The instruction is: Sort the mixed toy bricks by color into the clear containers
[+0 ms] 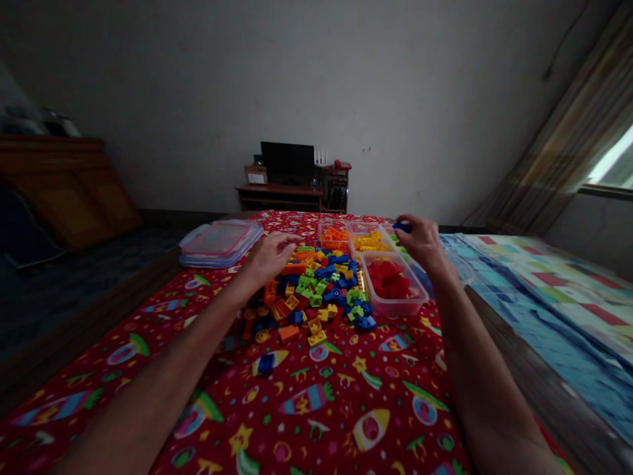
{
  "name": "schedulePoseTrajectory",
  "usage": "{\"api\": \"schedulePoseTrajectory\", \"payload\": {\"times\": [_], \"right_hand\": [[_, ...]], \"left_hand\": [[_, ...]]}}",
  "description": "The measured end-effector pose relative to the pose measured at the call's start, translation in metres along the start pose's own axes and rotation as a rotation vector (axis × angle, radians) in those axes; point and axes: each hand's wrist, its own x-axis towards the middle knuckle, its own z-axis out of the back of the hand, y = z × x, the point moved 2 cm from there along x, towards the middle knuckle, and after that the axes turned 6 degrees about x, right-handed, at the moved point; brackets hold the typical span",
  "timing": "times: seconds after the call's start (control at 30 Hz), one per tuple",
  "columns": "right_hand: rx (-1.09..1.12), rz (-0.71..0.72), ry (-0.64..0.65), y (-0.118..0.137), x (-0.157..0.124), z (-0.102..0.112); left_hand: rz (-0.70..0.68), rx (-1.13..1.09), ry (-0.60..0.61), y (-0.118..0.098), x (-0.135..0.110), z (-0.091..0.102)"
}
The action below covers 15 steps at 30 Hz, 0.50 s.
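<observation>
My right hand (424, 243) is raised over the far right containers, its fingers closed on a blue toy brick (403, 227). My left hand (271, 258) hovers at the far left side of a mixed pile of toy bricks (316, 285). Its thumb and fingers look slightly apart, with nothing visible between them. Blue, green, yellow, orange and red pieces make up the pile. Right of it, a clear plastic container (399, 307) holds red bricks (388, 280). Behind stand containers with orange bricks (334, 235) and yellow bricks (370, 241). Green bricks (403, 248) show partly under my right hand.
Stacked clear lids (217, 241) lie at the table's left. A single blue brick (266, 363) sits nearer me on the red patterned tablecloth (301, 429). To the right is a bed with a patchwork cover (558, 284). A monitor (287, 162) stands by the far wall.
</observation>
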Motion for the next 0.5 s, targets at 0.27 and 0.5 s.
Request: {"api": "schedulePoseTrajectory", "payload": {"times": [0.27,0.5], "right_hand": [[-0.317,-0.2,0.017,-0.083,-0.004,0.033],[-0.205,-0.051,0.021,-0.02,-0.002,0.015]], "left_hand": [[0.174,0.274,0.401,0.07,0.005,0.037],[0.336,0.378,0.597,0.114,-0.006,0.065]]}}
